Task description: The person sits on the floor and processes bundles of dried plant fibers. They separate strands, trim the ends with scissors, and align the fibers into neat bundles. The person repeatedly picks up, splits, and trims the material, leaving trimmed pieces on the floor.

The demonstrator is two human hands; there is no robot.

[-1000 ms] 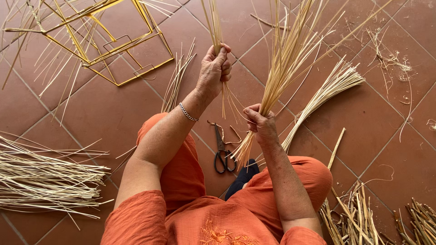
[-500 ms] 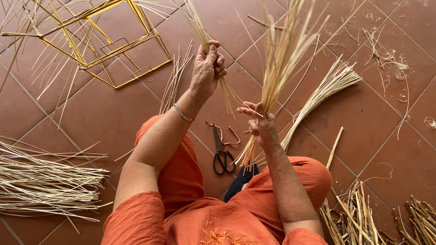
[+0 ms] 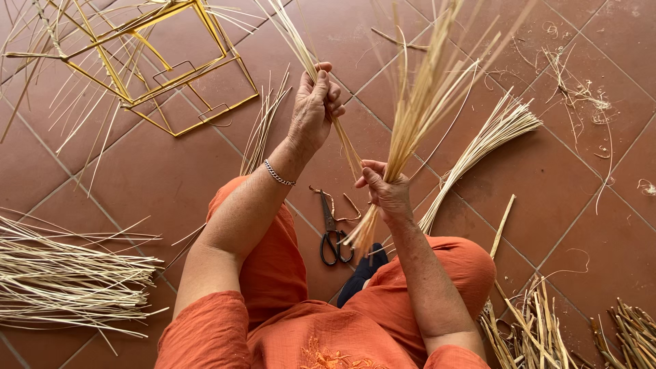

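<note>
Above the tiled floor (image 3: 171,178), the left hand (image 3: 316,102) pinches a few straw strands (image 3: 301,41) while the right hand (image 3: 386,191) clenches a straw bundle (image 3: 417,109), scissors (image 3: 333,236) lying between the knees, a yellow wire frame (image 3: 157,75) near the far-left corner.

You get soft, even daylight here, bright without glare; the terracotta floor (image 3: 171,178) shows only a dull sheen. Shadows are faint and short, lying close under the scissors (image 3: 335,236) and the thin straws around them. Near the scissors everything reads sharp. Above them, the raised straw bundle (image 3: 424,102) is smeared by motion blur towards the top edge.
</note>
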